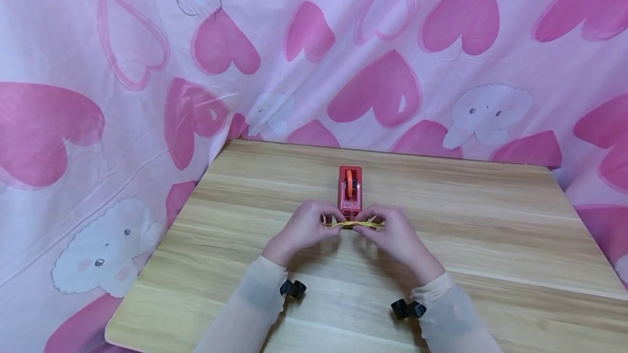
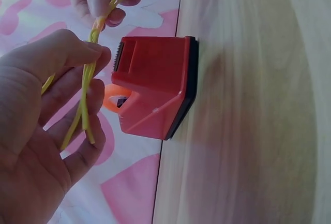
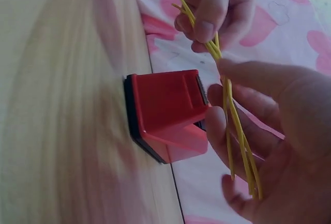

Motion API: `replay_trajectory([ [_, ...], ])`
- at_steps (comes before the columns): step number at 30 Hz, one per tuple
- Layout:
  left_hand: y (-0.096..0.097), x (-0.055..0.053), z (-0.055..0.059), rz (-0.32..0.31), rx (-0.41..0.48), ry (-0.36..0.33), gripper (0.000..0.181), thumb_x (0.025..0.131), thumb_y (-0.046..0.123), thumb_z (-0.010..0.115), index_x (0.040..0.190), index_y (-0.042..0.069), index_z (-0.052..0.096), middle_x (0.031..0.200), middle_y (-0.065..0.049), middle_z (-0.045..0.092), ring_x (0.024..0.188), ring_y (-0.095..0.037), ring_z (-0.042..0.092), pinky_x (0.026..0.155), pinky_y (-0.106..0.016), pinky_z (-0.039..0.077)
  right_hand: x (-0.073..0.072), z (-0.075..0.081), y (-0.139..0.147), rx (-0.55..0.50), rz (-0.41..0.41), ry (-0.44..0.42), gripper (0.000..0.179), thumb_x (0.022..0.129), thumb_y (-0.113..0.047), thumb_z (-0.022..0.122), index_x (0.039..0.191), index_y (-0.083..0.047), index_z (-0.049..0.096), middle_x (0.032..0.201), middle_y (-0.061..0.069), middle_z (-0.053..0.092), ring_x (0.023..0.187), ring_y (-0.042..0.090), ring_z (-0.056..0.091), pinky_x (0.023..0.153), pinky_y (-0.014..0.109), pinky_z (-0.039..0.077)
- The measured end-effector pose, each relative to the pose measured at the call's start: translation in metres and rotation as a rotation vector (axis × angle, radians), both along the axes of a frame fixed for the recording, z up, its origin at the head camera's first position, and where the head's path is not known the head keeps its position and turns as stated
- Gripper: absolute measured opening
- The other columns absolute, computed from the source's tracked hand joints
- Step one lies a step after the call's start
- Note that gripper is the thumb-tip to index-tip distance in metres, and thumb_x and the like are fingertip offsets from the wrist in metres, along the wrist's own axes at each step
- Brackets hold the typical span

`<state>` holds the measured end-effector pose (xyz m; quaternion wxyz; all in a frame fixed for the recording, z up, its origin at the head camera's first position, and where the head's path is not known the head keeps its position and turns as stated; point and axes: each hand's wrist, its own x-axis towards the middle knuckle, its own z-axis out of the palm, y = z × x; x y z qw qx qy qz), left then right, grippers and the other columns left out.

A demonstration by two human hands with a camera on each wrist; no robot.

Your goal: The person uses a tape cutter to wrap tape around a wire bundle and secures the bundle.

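Note:
A bundle of thin yellow wire-like strands (image 1: 349, 223) is stretched level between both hands, just in front of a red tape dispenser (image 1: 350, 187). My left hand (image 1: 308, 227) pinches it between thumb and fingers on the left side. On the other side my right hand (image 1: 394, 230) pinches it the same way, close to the left fingertips. The left wrist view shows loose strand ends (image 2: 85, 123) fanning out across the left palm. Several ends (image 3: 247, 169) spread past the right fingers too. An orange roll (image 1: 349, 184) sits in the dispenser, whose toothed cutting edge (image 2: 118, 56) faces the hands.
The dispenser stands on a wood-grain table (image 1: 466, 222). A pink cloth with hearts (image 1: 373, 89) hangs behind the table and along its left side. Each wrist carries a small black camera, the left one (image 1: 293, 288) and the right one (image 1: 408, 309).

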<state>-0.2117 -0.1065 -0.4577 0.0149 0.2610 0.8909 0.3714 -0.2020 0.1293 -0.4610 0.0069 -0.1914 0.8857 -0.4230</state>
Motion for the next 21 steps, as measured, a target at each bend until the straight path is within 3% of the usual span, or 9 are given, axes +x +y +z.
replay_trajectory([
  [4, -0.0011, 0.0002, 0.0013, -0.002, 0.017, 0.032, 0.016, 0.085, 0.010, 0.082, 0.099, 0.018, 0.081, 0.097, 0.007, 0.075, 0.080, -0.008, 0.060, 0.070, -0.023, 0.052, -0.0043, -0.0010, 0.0046, -0.046, 0.043, -0.129, 0.028, 0.094, -0.030, 0.077, 0.119, -0.017, 0.074, 0.101, -0.002, 0.076, 0.088, 0.015, 0.065, 0.077, 0.031, 0.053],
  [10, -0.0016, 0.0007, 0.0020, -0.009, 0.020, 0.052, 0.018, 0.085, 0.008, 0.082, 0.100, 0.018, 0.082, 0.105, 0.005, 0.077, 0.100, -0.010, 0.069, 0.092, -0.030, 0.056, -0.0067, -0.0072, 0.0093, -0.104, 0.108, -0.286, 0.024, 0.102, -0.032, 0.066, 0.105, -0.012, 0.078, 0.101, 0.013, 0.075, 0.087, 0.026, 0.062, 0.074, 0.030, 0.049],
  [12, -0.0015, 0.0008, 0.0019, -0.012, 0.029, 0.050, 0.018, 0.086, 0.008, 0.081, 0.101, 0.018, 0.082, 0.106, 0.005, 0.077, 0.104, -0.010, 0.070, 0.096, -0.030, 0.056, -0.0074, -0.0091, 0.0096, -0.120, 0.107, -0.296, 0.024, 0.103, -0.031, 0.064, 0.105, -0.011, 0.077, 0.102, 0.015, 0.075, 0.089, 0.026, 0.062, 0.076, 0.030, 0.049],
  [21, 0.0000, -0.0003, -0.0002, -0.009, 0.060, 0.072, 0.016, 0.087, 0.008, 0.080, 0.101, 0.017, 0.080, 0.105, 0.005, 0.076, 0.095, -0.008, 0.067, 0.087, -0.027, 0.056, -0.0060, -0.0077, 0.0087, -0.151, 0.048, -0.273, 0.021, 0.099, -0.033, 0.070, 0.108, -0.015, 0.077, 0.109, 0.004, 0.075, 0.102, 0.021, 0.063, 0.090, 0.038, 0.046],
])
